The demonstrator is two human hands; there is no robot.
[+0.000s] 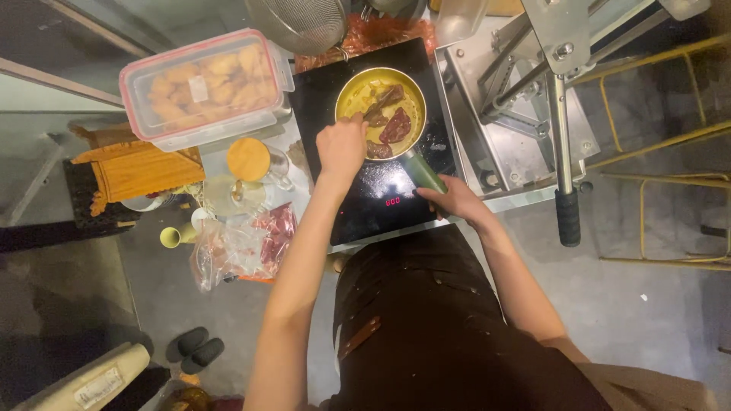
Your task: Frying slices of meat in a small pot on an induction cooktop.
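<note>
Setting: overhead view of a person at a crowded counter, looking down past a dark apron to the floor.
Cooktop: a black glass induction plate in the middle of the counter, red digits lit on its near edge.
Metal press: a steel lever machine to the right, its black-handled arm reaching toward the near side.
Lidded box: a clear plastic container with a pink rim at far left, full of pale breaded pieces.
Frying pan: a small round pan on the far part of the cooktop, holding yellow oil and several dark reddish-brown slices of meat.
Pan direction: its long axis runs from far left to near right; the green handle points toward the person's right side.
Bag of raw meat: a clear bag with pink pieces at near left, just beside the cooktop.
Left hand: over the pan's near-left rim, fingers bunched narrowly downward toward the meat; whether they pinch a piece or a tool I cannot tell.
Right hand: wrapped closed around the end of the green handle.
Progress: judging by colour, the meat in the pan is already browned and frying, while more raw meat sits in the bag, so cooking seems partway through.
</note>
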